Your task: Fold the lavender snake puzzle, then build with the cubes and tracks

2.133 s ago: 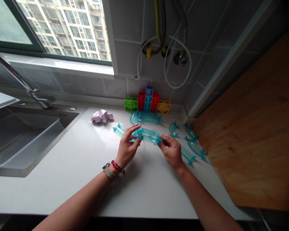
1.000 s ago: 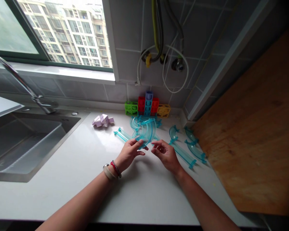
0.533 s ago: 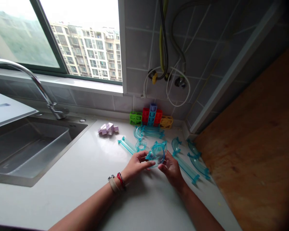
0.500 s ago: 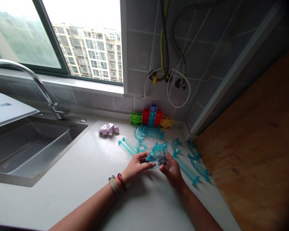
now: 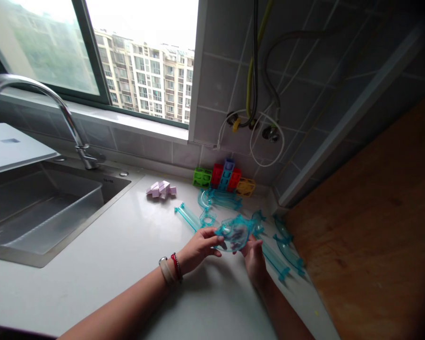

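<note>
A clear teal plastic piece, curved like a marble-run bowl (image 5: 234, 234), is held above the counter between both hands. My left hand (image 5: 202, 245) grips its left side with thumb and fingers. On the opposite side my right hand (image 5: 254, 257) closes on the piece, some fingers showing blurred through the plastic. Around them lie more teal parts: a straight track (image 5: 187, 217) to the left, a small ring piece (image 5: 208, 218) behind, stacked curved tracks (image 5: 221, 198) farther back, and another straight track (image 5: 274, 259) to the right.
Coloured blocks (image 5: 225, 175) stand against the tiled wall, with a folded pink paper piece (image 5: 161, 189) left of them. A sink (image 5: 51, 250) with a faucet (image 5: 71, 120) occupies the left. A wooden panel (image 5: 368, 226) borders the counter's right side; hoses (image 5: 255, 56) hang above.
The teal piece has turned in my hands and shifted slightly right. My right hand has changed its grip, its thumb now raised. The camera view has tilted a little.
</note>
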Demonstrator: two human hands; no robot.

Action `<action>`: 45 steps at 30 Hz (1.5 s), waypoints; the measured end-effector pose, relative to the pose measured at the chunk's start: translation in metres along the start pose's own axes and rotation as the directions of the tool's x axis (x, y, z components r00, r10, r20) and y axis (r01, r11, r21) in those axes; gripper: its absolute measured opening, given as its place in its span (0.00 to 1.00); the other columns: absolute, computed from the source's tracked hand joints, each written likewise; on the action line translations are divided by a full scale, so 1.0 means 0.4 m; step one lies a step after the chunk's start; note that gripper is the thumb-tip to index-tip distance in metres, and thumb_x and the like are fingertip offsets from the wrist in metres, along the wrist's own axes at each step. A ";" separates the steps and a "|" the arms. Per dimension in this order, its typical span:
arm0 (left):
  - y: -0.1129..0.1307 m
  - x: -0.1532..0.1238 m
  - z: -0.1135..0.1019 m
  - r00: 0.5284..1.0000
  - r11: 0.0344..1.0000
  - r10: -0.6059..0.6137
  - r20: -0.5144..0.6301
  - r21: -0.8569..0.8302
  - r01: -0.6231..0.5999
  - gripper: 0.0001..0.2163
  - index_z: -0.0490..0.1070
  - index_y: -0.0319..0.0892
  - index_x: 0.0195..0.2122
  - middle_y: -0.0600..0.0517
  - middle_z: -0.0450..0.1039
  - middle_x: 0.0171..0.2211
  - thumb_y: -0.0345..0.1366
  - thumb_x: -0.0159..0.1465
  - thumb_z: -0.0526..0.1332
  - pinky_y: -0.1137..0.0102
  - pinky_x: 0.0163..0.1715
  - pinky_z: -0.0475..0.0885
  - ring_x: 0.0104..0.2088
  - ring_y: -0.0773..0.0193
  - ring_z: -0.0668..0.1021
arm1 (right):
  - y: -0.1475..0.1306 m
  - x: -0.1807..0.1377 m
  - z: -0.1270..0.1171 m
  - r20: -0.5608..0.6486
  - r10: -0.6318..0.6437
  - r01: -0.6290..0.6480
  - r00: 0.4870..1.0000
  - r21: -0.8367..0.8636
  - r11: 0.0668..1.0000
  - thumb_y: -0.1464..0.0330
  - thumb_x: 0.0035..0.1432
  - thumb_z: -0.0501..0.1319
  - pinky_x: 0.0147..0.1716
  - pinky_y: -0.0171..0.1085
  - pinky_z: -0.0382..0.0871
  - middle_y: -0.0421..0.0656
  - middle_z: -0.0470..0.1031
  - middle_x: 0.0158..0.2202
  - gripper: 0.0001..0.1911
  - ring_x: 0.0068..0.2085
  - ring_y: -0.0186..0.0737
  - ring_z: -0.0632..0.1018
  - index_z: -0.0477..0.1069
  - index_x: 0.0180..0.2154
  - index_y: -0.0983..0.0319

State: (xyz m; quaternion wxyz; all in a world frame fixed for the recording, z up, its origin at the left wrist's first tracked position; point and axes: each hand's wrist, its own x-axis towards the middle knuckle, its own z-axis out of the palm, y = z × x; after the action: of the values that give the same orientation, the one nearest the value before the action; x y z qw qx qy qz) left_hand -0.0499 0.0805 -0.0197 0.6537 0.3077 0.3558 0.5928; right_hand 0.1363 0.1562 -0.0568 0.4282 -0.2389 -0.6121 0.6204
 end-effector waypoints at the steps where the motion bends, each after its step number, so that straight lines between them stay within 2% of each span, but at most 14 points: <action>1: 0.003 0.000 -0.001 1.000 0.999 -0.009 0.001 -0.045 0.009 0.17 0.79 0.38 0.38 0.46 0.78 0.37 0.45 0.57 0.76 0.75 0.29 0.76 0.33 0.64 0.80 | -0.001 0.002 0.001 0.004 0.009 -0.009 1.000 0.013 1.000 0.30 0.58 0.46 0.32 0.44 0.71 0.49 0.77 0.37 0.43 0.35 0.49 0.77 0.76 0.48 0.57; 4: 0.014 0.002 -0.007 1.000 0.991 -0.023 -0.018 -0.132 0.021 0.17 0.78 0.39 0.40 0.43 0.78 0.45 0.49 0.62 0.71 0.76 0.28 0.76 0.34 0.65 0.81 | -0.008 0.005 0.004 0.017 0.033 -0.034 0.999 0.035 0.999 0.31 0.59 0.46 0.32 0.42 0.70 0.49 0.77 0.42 0.43 0.34 0.46 0.76 0.76 0.51 0.57; 6: 0.018 0.005 -0.012 0.999 0.991 -0.015 -0.045 -0.130 0.009 0.17 0.78 0.40 0.40 0.43 0.78 0.48 0.49 0.63 0.70 0.76 0.28 0.76 0.34 0.66 0.81 | -0.012 0.005 0.006 0.033 0.047 -0.048 0.998 0.033 0.998 0.32 0.60 0.47 0.32 0.41 0.70 0.50 0.77 0.43 0.42 0.35 0.45 0.76 0.76 0.51 0.56; 10: 0.015 0.004 -0.017 0.999 0.999 0.030 -0.037 -0.025 -0.031 0.16 0.79 0.39 0.42 0.44 0.78 0.45 0.47 0.62 0.72 0.76 0.30 0.76 0.38 0.64 0.81 | -0.014 0.002 0.012 0.033 0.064 -0.064 0.997 -0.002 0.998 0.33 0.61 0.46 0.31 0.41 0.70 0.49 0.78 0.41 0.40 0.34 0.45 0.76 0.77 0.48 0.57; 15: 0.005 0.000 -0.009 0.999 0.997 0.012 0.049 0.079 -0.016 0.17 0.83 0.38 0.42 0.45 0.79 0.39 0.42 0.56 0.77 0.75 0.31 0.75 0.36 0.64 0.79 | -0.010 -0.005 0.012 -0.024 0.059 -0.061 0.998 -0.111 0.992 0.32 0.59 0.49 0.35 0.44 0.74 0.49 0.80 0.37 0.41 0.36 0.49 0.79 0.78 0.44 0.58; 18: -0.004 0.002 -0.005 0.994 0.989 -0.024 0.107 0.147 0.008 0.20 0.83 0.38 0.44 0.43 0.81 0.41 0.42 0.53 0.78 0.74 0.31 0.75 0.37 0.62 0.80 | -0.001 -0.009 0.006 -0.087 0.048 -0.058 0.995 -0.120 0.991 0.31 0.56 0.54 0.40 0.47 0.77 0.48 0.82 0.37 0.40 0.41 0.53 0.81 0.78 0.46 0.57; 24: -0.024 0.013 -0.011 0.992 0.981 -0.034 0.120 0.193 0.010 0.24 0.82 0.38 0.46 0.42 0.81 0.43 0.42 0.50 0.79 0.73 0.30 0.74 0.39 0.58 0.81 | 0.018 -0.013 -0.002 -0.114 0.104 -0.114 0.988 -0.084 0.990 0.34 0.56 0.58 0.44 0.48 0.77 0.46 0.84 0.40 0.35 0.44 0.53 0.83 0.79 0.44 0.56; 27: -0.025 0.015 -0.012 0.993 0.981 -0.040 0.110 0.192 0.018 0.24 0.81 0.37 0.45 0.43 0.81 0.40 0.43 0.50 0.79 0.73 0.30 0.74 0.37 0.60 0.81 | 0.028 -0.015 -0.006 -0.086 0.127 -0.134 0.988 -0.075 0.988 0.35 0.59 0.57 0.41 0.47 0.77 0.47 0.83 0.39 0.34 0.39 0.51 0.82 0.79 0.42 0.58; 31: -0.018 0.014 -0.012 0.990 0.986 -0.065 0.125 0.159 0.045 0.22 0.79 0.37 0.44 0.46 0.80 0.37 0.50 0.57 0.74 0.74 0.28 0.75 0.32 0.63 0.81 | 0.040 -0.017 -0.010 -0.091 0.129 -0.134 0.988 -0.059 0.989 0.37 0.62 0.56 0.36 0.44 0.75 0.46 0.81 0.32 0.33 0.33 0.47 0.80 0.79 0.38 0.59; 35: -0.020 0.016 -0.017 0.989 0.991 -0.075 0.126 0.118 0.060 0.19 0.76 0.38 0.41 0.48 0.77 0.35 0.50 0.62 0.71 0.76 0.27 0.74 0.31 0.66 0.80 | 0.037 -0.015 -0.005 -0.066 0.134 -0.136 0.989 -0.025 0.990 0.37 0.64 0.52 0.35 0.43 0.73 0.44 0.78 0.30 0.35 0.31 0.44 0.77 0.80 0.42 0.59; 38: -0.025 0.021 -0.021 0.989 0.993 -0.077 0.126 0.100 0.064 0.18 0.76 0.38 0.41 0.48 0.77 0.37 0.49 0.62 0.70 0.77 0.27 0.74 0.31 0.67 0.80 | 0.029 -0.010 0.000 -0.028 0.134 -0.134 0.991 0.002 0.991 0.36 0.64 0.50 0.34 0.42 0.71 0.45 0.77 0.30 0.36 0.30 0.42 0.76 0.80 0.40 0.60; 45: -0.030 0.023 -0.022 0.991 0.993 -0.077 0.113 0.100 0.066 0.19 0.76 0.37 0.41 0.49 0.75 0.34 0.49 0.61 0.72 0.76 0.27 0.75 0.31 0.67 0.80 | 0.035 -0.004 -0.001 -0.069 0.149 -0.149 0.986 0.012 0.989 0.35 0.63 0.51 0.31 0.41 0.69 0.44 0.77 0.29 0.37 0.30 0.43 0.75 0.80 0.39 0.59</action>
State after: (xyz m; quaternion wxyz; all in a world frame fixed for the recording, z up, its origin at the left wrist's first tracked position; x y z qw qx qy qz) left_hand -0.0500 0.0883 -0.0355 0.6789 0.3598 0.3557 0.5321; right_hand 0.1344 0.1568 -0.0706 0.4027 -0.3041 -0.5750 0.6440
